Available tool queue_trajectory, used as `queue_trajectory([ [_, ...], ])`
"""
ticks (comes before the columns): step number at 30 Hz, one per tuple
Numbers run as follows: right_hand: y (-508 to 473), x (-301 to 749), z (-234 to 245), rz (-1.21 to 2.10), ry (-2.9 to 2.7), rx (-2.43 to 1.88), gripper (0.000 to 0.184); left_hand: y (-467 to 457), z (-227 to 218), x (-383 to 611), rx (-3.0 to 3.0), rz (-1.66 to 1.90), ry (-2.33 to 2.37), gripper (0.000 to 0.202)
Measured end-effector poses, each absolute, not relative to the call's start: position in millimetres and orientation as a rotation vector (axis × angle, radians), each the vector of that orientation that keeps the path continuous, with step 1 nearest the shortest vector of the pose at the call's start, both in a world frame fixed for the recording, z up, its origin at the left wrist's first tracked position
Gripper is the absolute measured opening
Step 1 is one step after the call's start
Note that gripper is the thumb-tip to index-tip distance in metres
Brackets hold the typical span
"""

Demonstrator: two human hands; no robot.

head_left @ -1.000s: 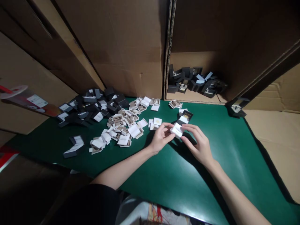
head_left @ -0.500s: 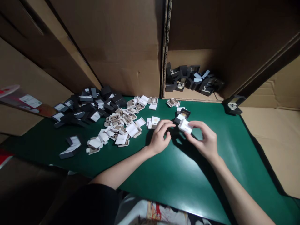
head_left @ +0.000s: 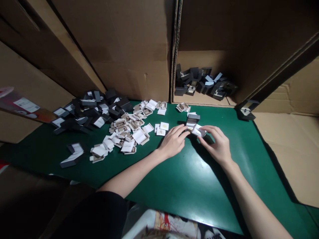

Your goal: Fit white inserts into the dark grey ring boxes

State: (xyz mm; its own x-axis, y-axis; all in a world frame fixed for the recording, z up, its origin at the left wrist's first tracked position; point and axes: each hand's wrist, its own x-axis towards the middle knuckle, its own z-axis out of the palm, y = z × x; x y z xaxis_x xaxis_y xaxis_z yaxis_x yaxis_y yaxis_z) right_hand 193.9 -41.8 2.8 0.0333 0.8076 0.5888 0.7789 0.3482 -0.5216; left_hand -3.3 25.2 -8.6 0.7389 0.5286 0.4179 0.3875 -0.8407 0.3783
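A small dark hinged box stands on the green table with its lid raised, its light inside towards me. The fingers of my left hand are against the box's lower left side and grip it. My right hand pinches a small white card insert between thumb and fingers, at the box's front right. The insert is tilted and overlaps the box opening; how far it sits inside is hidden. Near my left hand lie a few white square cards with pale yellowish marks.
Folded white card inserts lie heaped left of centre. Behind them are piled dark boxes, and one open box lies nearer. An upright carton holds more dark boxes. Another open box stands by the carton's right edge.
My left hand has moved right and taken hold of the dark box, which has turned with its lid now upright. My right hand has brought the white insert against it.
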Motion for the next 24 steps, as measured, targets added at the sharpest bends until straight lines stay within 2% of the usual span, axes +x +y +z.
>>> queue_trajectory([
  [8, -38.0, 197.5, -6.7, -0.051, -1.867, -1.462, 0.027, 25.6, -9.0, -4.0, 2.609, 0.775, 0.665, 0.032],
  [14, -37.6, 196.2, -8.8, -0.036, -1.902, -1.434, 0.028, 28.6, -17.2, -4.2, 2.492, 0.914, 0.579, 0.032],
  [24, -36.9, 187.0, -10.4, -0.116, -1.861, -1.420, 0.028, 27.8, -11.4, -5.1, 2.689, 0.913, 0.526, 0.032],
])
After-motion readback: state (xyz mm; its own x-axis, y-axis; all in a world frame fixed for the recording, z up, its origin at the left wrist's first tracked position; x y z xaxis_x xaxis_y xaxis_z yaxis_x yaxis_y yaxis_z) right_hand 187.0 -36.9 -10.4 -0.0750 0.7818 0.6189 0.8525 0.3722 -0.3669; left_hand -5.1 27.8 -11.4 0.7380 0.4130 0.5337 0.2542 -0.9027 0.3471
